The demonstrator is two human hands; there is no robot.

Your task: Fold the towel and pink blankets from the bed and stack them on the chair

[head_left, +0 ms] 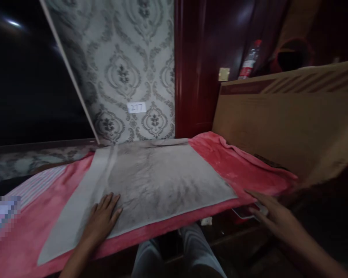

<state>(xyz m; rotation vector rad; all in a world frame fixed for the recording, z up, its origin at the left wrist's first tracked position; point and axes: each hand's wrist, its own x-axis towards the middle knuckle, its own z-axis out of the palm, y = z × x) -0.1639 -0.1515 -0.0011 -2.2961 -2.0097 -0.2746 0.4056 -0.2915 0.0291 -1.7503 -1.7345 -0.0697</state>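
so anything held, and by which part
Left hand: nothing, flat on grey fabric. Right hand: at the edge of the pink blanket; grip can't be told.

Looks like a room in a home, going by the ornate patterned wallpaper (123, 73), the glossy dark red woodwork (197, 77), the wide black screen (31, 88) at the left, the plush pink blanket (243, 166), and the bottle (249, 63) just above the carton (284, 123).
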